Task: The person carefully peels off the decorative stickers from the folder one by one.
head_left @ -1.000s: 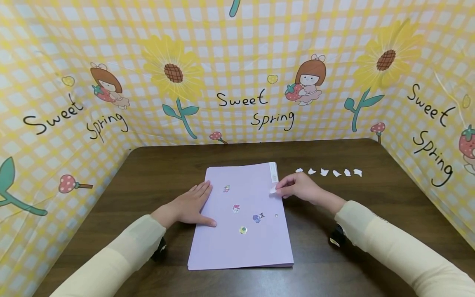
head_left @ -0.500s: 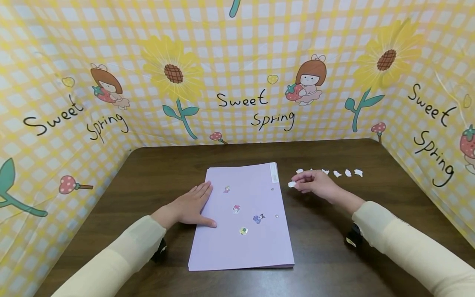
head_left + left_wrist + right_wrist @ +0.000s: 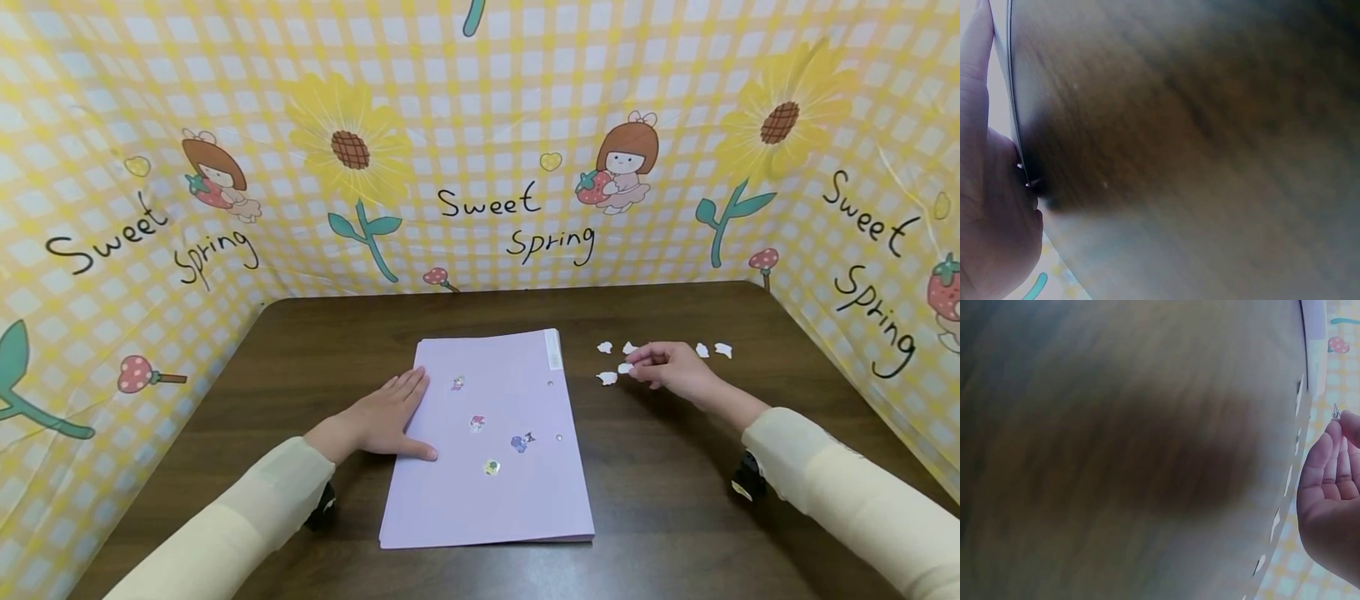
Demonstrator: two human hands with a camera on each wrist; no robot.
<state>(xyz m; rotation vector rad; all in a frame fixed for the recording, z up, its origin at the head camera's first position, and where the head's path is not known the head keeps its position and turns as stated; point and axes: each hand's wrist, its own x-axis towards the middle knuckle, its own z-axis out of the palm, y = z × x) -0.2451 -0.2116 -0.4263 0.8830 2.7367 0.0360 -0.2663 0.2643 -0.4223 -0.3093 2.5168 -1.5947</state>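
A lilac folder [image 3: 450, 500] lies on the table, with several small cartoon stickers [image 3: 477, 423] on its cover. My left hand [image 3: 386, 414] rests flat on its left edge, fingers spread; in the left wrist view that hand [image 3: 994, 206] shows at the left border. To the right of the folder, my right hand [image 3: 675, 372] pinches a small white sticker piece [image 3: 626, 368] between thumb and fingertips. Just left of it, a white piece [image 3: 607, 378] lies on the table. In the right wrist view, a tiny pale piece [image 3: 1335, 413] sticks up from the fingertips.
Behind the right hand runs a row of white sticker pieces [image 3: 702, 350], partly hidden by that hand. A white label strip [image 3: 554, 350] marks the folder's top right corner. Checked yellow cloth [image 3: 480, 125] hangs round the dark wooden table [image 3: 322, 333].
My right hand has moved from the folder's right edge rightward over the table. A white piece now lies near it. A small dot shows on the cover where it was. The left hand stays put.
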